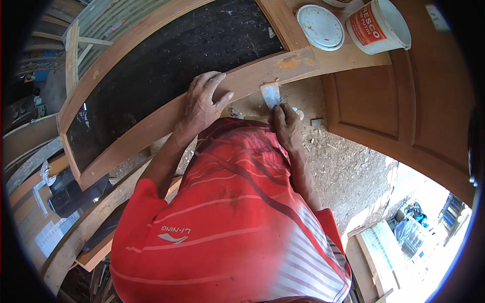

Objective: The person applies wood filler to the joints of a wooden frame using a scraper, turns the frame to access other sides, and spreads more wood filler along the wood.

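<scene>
White bucket [376, 30] beside round lid [320, 28], upper right; panelled door [371, 96], far right; littered ground [348, 177], below. Scraper [271, 94]: gripped in right hand [288, 129], by wooden frame [247, 82]; left hand [203, 103] open upon frame.

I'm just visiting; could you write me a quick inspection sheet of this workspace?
Surface: wooden frame around a dark panel; orange-brown patch on its rail.
Job's things: smeared scraper; white bucket with red label, round white lid beside it.
Clutter: debris scattered on the floor; boards at left.
Hands: left hand rests on the frame; right hand grips the scraper; whether its blade touches wood, unclear.
Cables: nothing seen.
Surroundings: brown panelled door at right.
</scene>
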The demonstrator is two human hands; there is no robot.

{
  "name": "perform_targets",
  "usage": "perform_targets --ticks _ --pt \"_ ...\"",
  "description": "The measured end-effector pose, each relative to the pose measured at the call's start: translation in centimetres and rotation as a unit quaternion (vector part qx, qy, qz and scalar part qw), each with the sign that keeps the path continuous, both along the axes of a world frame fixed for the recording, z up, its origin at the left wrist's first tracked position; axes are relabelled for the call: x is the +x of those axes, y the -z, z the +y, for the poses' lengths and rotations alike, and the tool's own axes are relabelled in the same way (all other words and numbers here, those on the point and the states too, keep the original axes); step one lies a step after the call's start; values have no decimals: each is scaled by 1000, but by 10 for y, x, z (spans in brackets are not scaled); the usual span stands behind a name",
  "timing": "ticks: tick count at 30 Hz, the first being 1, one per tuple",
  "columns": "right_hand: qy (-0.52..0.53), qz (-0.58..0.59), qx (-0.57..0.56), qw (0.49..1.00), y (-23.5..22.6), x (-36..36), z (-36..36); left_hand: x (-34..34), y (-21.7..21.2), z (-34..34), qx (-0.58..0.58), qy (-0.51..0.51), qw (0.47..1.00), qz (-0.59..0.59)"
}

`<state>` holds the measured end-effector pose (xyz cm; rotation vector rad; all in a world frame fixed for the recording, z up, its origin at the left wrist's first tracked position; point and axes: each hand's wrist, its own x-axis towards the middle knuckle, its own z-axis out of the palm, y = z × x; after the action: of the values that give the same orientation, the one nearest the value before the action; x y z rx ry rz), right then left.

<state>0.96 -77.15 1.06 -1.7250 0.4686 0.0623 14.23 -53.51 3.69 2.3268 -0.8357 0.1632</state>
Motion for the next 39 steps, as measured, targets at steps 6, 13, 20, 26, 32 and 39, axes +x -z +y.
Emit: perform_targets --ticks 6,13,20,26,32,39 --pt "82 5 -154 985 -12 -4 -24 -6 4 2 1 -1 1000 -7" --pt "-205 -71 -270 938 -46 6 -34 -2 1 -1 -12 13 1000 1" --pt "-140 -16 -218 966 -62 13 -90 -6 -6 -11 6 -58 997 44" --pt "-142 -100 -244 954 -74 40 -133 -22 -16 -47 72 -145 986 37" --pt "-122 -267 -328 898 -77 65 -138 -30 10 -55 -34 -260 960 98" --pt "-351 -182 -345 851 -46 75 -151 -104 4 -89 -148 -329 933 20"
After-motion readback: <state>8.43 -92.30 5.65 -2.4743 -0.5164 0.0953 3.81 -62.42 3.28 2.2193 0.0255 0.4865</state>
